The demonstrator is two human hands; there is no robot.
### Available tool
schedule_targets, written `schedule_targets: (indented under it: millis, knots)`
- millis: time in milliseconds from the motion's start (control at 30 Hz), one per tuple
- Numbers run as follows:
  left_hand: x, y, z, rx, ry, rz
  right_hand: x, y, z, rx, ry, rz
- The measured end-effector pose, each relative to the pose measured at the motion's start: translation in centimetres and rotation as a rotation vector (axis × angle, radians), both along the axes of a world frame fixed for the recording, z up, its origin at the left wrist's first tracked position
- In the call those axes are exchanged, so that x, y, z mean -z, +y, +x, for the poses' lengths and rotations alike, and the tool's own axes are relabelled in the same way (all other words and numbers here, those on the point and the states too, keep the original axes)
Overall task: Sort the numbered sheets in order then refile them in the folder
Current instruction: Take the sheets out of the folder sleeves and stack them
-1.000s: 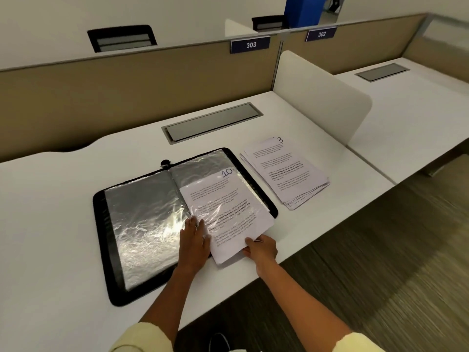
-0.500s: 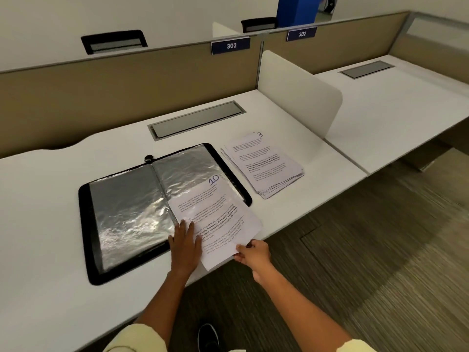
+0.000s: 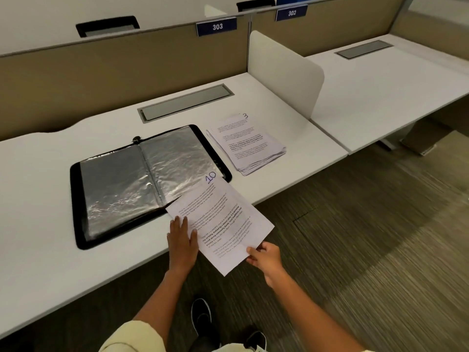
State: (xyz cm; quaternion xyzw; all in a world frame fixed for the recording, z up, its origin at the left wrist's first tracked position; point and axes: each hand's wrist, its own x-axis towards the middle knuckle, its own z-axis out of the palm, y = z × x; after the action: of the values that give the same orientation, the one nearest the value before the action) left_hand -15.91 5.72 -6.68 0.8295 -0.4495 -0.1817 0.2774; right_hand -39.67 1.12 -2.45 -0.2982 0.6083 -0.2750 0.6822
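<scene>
Head view: sheet marked 10 [image 3: 220, 219] overhangs table [image 3: 50, 262] edge just right of open folder [image 3: 142, 184], right hand [image 3: 265, 259] pinching its near corner, left hand [image 3: 181, 240] flat on it; stack of sheets [image 3: 247, 144] right of folder still unfiled, so early.

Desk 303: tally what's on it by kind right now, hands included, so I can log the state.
Open folder: 1
Loose sheet marked 10, pinched by the right hand, left hand flat on it: 1
Stack of sheets, number of sheets cannot be told: 1
Hands: 2, left hand, right hand
Total: 5
</scene>
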Motion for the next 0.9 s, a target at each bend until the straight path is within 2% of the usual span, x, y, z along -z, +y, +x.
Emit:
schedule_targets:
  millis: [500, 900]
  knots:
    - [-2.5, -5.5, -3.9, 0.071, 0.013, -0.106, 0.2, -2.9, -7.3, 0.28, 0.099, -0.139]
    - [-1.5, -13.1, 0.1, 0.064, 0.099, -0.177, -0.7, -11.4, -2.7, 0.388, 0.082, -0.135]
